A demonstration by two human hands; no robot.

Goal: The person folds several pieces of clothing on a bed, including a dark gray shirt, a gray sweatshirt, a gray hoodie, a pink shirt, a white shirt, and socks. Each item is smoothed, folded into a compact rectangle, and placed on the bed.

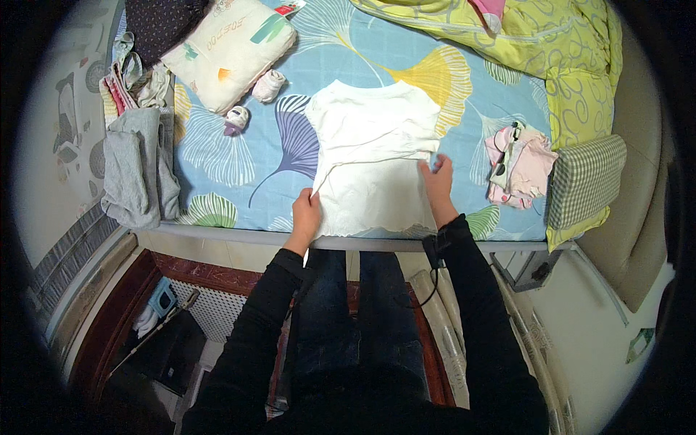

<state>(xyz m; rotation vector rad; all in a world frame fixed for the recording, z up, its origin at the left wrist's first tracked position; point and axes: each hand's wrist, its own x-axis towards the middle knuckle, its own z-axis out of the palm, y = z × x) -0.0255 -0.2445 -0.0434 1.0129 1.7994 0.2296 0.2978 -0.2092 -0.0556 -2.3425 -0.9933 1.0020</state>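
Note:
A white sleeveless-looking top [377, 185] lies spread on the blue leaf-patterned bed sheet [246, 196], with creases running across its middle. At its left edge, my left hand [306, 217] is closed on the fabric, and a short fold runs up from the fingertips. My right hand [438, 190] is at the opposite edge, thumb and fingers apart, the fingertips touching or just beside the cloth. Whether any fabric is under that palm cannot be seen.
Folded pink clothes [518, 167] sit right, beside a checked pillow [587, 181]. A yellow-green quilt [507, 36] covers the far right. At left are a cream cushion [232, 54], rolled socks [269, 85] and a grey towel [138, 170]. The bed edge [217, 233] runs before me.

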